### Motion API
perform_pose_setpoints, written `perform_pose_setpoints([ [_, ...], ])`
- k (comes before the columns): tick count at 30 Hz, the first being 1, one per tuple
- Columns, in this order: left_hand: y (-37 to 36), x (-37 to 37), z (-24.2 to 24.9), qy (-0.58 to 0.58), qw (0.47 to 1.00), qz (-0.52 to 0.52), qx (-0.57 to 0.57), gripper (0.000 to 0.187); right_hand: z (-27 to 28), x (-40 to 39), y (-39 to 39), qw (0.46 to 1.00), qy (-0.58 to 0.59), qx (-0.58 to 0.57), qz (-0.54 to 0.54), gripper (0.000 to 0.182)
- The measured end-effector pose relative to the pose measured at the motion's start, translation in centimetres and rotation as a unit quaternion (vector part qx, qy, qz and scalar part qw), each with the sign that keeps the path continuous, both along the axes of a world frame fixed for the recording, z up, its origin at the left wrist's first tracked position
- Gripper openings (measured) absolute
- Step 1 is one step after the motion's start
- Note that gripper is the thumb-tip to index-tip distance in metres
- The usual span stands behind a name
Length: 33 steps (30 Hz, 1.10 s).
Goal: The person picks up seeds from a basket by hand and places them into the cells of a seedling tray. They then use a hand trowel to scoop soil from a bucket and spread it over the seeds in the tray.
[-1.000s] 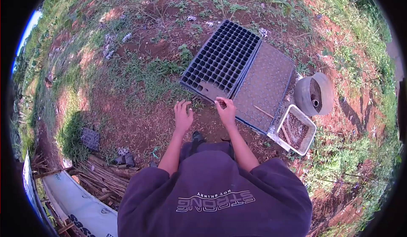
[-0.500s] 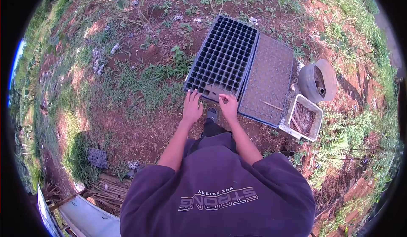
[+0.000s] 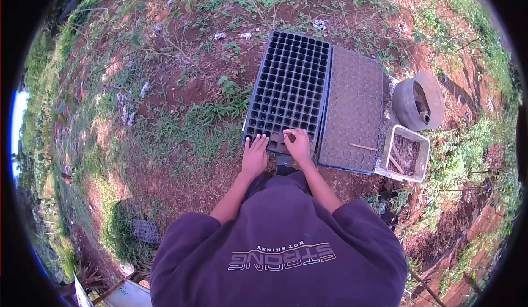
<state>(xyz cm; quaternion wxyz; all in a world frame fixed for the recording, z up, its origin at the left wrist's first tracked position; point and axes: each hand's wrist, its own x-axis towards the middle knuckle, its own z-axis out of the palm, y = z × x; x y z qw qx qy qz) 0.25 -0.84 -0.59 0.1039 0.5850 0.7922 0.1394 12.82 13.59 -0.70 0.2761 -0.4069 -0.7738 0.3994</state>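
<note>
The black seedling tray (image 3: 290, 76) with many square cells lies in front of me, its cells mostly dark and hollow. Some brown soil (image 3: 276, 140) shows in cells at its near end, between my hands. My left hand (image 3: 254, 157) rests open on the near left corner, fingers stretched forward over the rim. Over the near right cells, my right hand (image 3: 298, 146) has thumb and forefinger curled together in a pinch. Whatever may be between those fingertips is too small to make out.
Right of it lies a second tray (image 3: 353, 103) filled with soil, with a thin stick (image 3: 363, 146) on top. Further right stand a round container (image 3: 410, 106) holding a small cup-like piece and a rectangular tub (image 3: 423, 161) with brown material. Weeds and plants surround them.
The view has shifted slightly, so the trays appear lower. Both hands reach a little further over the near end of the black tray. My right hand stays pinched.
</note>
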Motion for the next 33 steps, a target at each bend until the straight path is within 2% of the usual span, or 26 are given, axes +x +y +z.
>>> perform_pose_setpoints([
  [5, 0.2, -0.7, -0.1, 0.000, 1.000, -0.024, 0.012, 0.054, 0.7, -0.5, 0.1, 1.000, -0.015, -0.023, 0.005, 0.015],
  [8, 0.4, -1.1, 0.7, -0.012, 0.999, -0.043, 0.011, 0.052, 0.6, -0.8, -0.5, 1.000, -0.009, 0.018, -0.014, 0.016],
  [13, -0.1, -1.5, 0.9, 0.003, 0.997, -0.075, 0.032, 0.054, 0.3, -0.1, -3.1, 0.997, -0.029, 0.037, -0.058, 0.016],
  [15, 0.0, -1.6, 0.8, 0.003, 0.997, -0.077, -0.001, 0.057, 0.2, 0.2, -3.5, 0.996, -0.016, 0.044, -0.074, 0.015],
  [18, -0.1, -1.8, 0.3, 0.021, 0.996, -0.091, 0.007, 0.059, 0.0, 1.1, -5.0, 0.991, -0.044, 0.032, -0.119, 0.015],
  [23, -0.2, -1.8, -0.2, 0.016, 0.996, -0.088, 0.022, 0.060, 0.2, 1.5, -6.2, 0.986, -0.033, 0.060, -0.151, 0.013],
  [26, -0.2, -1.9, 0.2, -0.013, 0.996, -0.088, 0.005, 0.057, 0.4, 1.5, -6.7, 0.984, -0.035, 0.028, -0.173, 0.014],
  [33, -0.2, -2.0, -0.2, -0.009, 0.996, -0.087, 0.016, 0.055, 0.2, 1.8, -6.5, 0.981, -0.030, 0.074, -0.174, 0.014],
])
